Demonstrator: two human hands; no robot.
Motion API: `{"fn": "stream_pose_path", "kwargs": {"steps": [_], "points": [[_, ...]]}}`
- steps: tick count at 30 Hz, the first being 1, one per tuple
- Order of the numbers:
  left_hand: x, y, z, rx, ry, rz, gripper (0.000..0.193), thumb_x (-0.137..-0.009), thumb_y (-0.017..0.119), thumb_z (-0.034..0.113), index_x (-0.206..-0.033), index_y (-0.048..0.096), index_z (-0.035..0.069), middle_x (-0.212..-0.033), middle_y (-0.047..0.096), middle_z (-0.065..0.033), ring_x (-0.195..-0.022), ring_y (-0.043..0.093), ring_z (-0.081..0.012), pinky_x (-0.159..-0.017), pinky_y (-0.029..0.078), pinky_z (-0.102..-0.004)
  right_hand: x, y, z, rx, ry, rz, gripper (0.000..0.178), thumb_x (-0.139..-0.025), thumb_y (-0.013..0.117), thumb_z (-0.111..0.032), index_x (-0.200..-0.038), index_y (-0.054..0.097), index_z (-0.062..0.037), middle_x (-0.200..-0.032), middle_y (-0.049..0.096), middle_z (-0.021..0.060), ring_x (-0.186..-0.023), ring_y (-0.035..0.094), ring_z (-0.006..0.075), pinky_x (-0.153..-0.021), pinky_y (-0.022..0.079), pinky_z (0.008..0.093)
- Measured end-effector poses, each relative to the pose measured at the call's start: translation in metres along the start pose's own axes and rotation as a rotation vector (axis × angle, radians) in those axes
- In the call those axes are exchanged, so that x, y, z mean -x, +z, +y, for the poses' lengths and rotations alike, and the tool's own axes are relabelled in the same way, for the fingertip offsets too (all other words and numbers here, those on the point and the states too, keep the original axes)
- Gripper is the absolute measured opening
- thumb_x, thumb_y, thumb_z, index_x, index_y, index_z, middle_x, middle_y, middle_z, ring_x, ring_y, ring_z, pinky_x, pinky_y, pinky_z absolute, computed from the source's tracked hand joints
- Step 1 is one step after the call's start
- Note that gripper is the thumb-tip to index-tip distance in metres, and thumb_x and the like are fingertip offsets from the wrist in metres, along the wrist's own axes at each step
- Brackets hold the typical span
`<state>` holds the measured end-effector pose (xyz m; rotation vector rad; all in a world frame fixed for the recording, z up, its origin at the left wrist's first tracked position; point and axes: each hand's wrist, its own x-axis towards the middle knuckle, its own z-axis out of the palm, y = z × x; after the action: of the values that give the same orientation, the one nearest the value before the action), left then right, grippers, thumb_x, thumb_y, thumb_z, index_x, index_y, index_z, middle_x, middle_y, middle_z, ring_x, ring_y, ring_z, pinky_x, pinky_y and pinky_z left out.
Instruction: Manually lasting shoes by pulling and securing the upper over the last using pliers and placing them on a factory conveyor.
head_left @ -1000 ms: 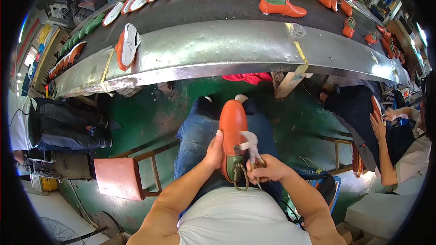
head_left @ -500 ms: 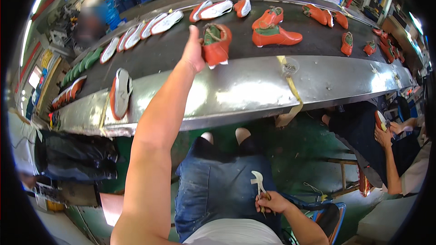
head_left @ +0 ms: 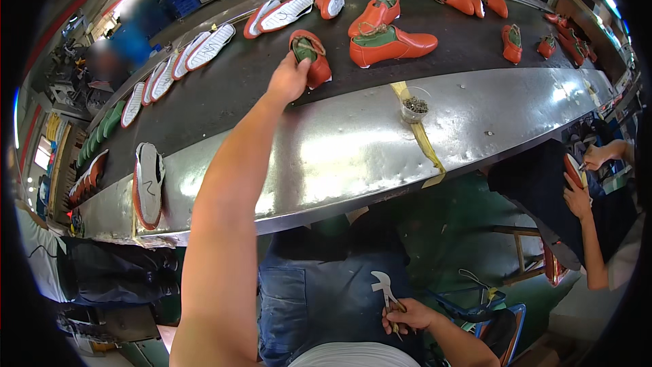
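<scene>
My left hand point(head_left: 288, 80) reaches out over the dark work surface and is closed on the near left side of a red shoe point(head_left: 319, 73) with green lining and a tan lace. Part of that hand's fingers is hidden by the shoe. Low over my lap, my right hand point(head_left: 407, 316) grips lasting pincers point(head_left: 384, 290) by the handles, their hammer-like metal head pointing up and away. A red shoe with green lining point(head_left: 394, 47) stands just right of the held shoe, and another red shoe point(head_left: 372, 16) is behind it.
A metal ledge point(head_left: 326, 143) edges the dark belt-like surface point(head_left: 238, 81). On it are a clear cup of small tacks point(head_left: 413, 109) and a sole-up shoe point(head_left: 148, 187). Several white-soled shoes point(head_left: 210, 47) lie left. At right, a co-worker's hands point(head_left: 581, 194) hold a shoe.
My left hand has moved slightly farther out and the red shoe sits lower against the dark surface. The view has shifted forward. My right hand keeps the pincers over my lap.
</scene>
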<state>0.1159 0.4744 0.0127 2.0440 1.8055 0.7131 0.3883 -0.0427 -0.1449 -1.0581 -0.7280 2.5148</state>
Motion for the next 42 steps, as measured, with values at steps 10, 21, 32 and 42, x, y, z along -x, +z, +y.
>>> {"fn": "stream_pose_path", "kwargs": {"steps": [10, 21, 32, 42], "points": [[0.198, -0.211, -0.156, -0.907, -0.249, 0.481, 0.07, -0.083, 0.074, 0.032, -0.14, 0.047, 0.002, -0.15, 0.041, -0.0225, -0.141, 0.036, -0.0372, -0.111, 0.035, -0.0546, -0.001, 0.003, 0.012, 0.014, -0.045, 0.005, 0.022, -0.102, 0.056, -0.023, -0.109, 0.057, -0.0016, -0.087, 0.07, 0.0106, -0.059, 0.061, 0.0104, -0.048, 0.046, 0.0218], [0.351, -0.246, -0.244, 0.115, -0.573, 0.443, 0.055, -0.094, 0.065, 0.045, -0.101, 0.068, -0.009, -0.083, 0.069, -0.0131, -0.075, 0.066, -0.0202, -0.066, 0.053, -0.0381, -0.006, 0.028, 0.021, 0.185, -0.048, 0.05, 0.027, -0.1, 0.061, -0.03, -0.099, 0.063, -0.0028, -0.081, 0.07, 0.0086, -0.052, 0.056, 0.0091, -0.047, 0.044, 0.0213], [0.594, -0.046, -0.052, 0.966, -0.118, -0.081, 0.087, -0.093, 0.065, 0.036, -0.155, 0.021, -0.007, -0.155, 0.038, -0.0207, -0.14, 0.042, -0.0253, -0.115, 0.033, -0.0367, 0.003, 0.044, 0.031, 0.056, -0.162, 0.268, 0.024, -0.101, 0.059, -0.025, -0.098, 0.062, -0.0014, -0.085, 0.071, 0.0116, -0.061, 0.065, 0.0134, -0.044, 0.046, 0.024], [0.491, 0.004, 0.025, 0.175, -0.116, -0.672, 0.078, -0.085, 0.069, 0.056, -0.135, 0.055, -0.002, -0.127, 0.061, -0.0307, -0.119, 0.061, -0.0406, -0.1, 0.048, -0.0421, 0.015, 0.054, 0.046, 0.134, -0.271, 0.408, 0.026, -0.101, 0.058, -0.025, -0.091, 0.063, -0.0015, -0.078, 0.071, 0.0111, -0.05, 0.057, 0.0105, -0.043, 0.04, 0.0234]]}}
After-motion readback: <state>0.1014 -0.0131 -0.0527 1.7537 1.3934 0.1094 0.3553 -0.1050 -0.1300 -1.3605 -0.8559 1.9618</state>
